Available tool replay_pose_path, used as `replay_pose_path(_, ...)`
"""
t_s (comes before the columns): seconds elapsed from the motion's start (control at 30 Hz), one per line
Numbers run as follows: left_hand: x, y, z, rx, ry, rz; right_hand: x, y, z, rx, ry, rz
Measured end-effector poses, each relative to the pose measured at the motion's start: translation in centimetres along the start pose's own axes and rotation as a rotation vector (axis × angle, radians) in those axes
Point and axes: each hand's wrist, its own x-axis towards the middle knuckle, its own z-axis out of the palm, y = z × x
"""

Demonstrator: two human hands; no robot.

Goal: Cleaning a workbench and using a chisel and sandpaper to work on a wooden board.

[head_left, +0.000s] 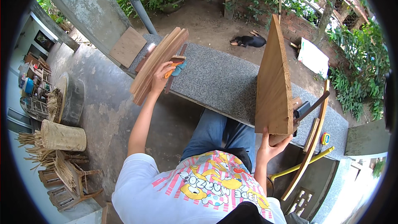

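Note:
My left hand (pixel 161 74) is over the left part of a grey granite slab (pixel 219 72), its fingers closed round a small orange-handled tool (pixel 169 73). Right beside that hand is a stack of long wooden strips (pixel 161 60). A small blue piece (pixel 178 69) and a dark thin bar (pixel 170 84) show next to the tool, whose exact kind I cannot make out. With my right hand (pixel 271 147) I grip the lower near corner of a wide wooden board (pixel 273 81), which stands on edge. The board partly hides a black clamp-like thing (pixel 302 110) behind it.
On the right lie a long curved wooden strip (pixel 311 149), a yellow tape measure (pixel 325 138) and a yellow bar (pixel 300 165). A flat wooden square (pixel 127 46) leans at the slab's left end. Beyond the slab a black dog (pixel 251 40) lies on the dirt.

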Motion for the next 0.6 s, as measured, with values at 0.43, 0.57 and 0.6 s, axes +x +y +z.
replay_pose_path(0.43,-2.7,-3.5,-3.2,0.361,-0.349,0.021,-0.3,-0.1,-0.5,-0.163,-0.002,-0.023)
replay_pose_path(0.57,-2.6,-3.3,-4.7,0.470,-0.461,0.153,-0.1,-1.1,0.4,-0.044,-0.177,-0.002)
replay_pose_path(0.6,-2.6,-2.9,-5.2,0.519,-0.536,0.149,-0.2,-1.0,0.4,-0.006,-0.193,0.000)
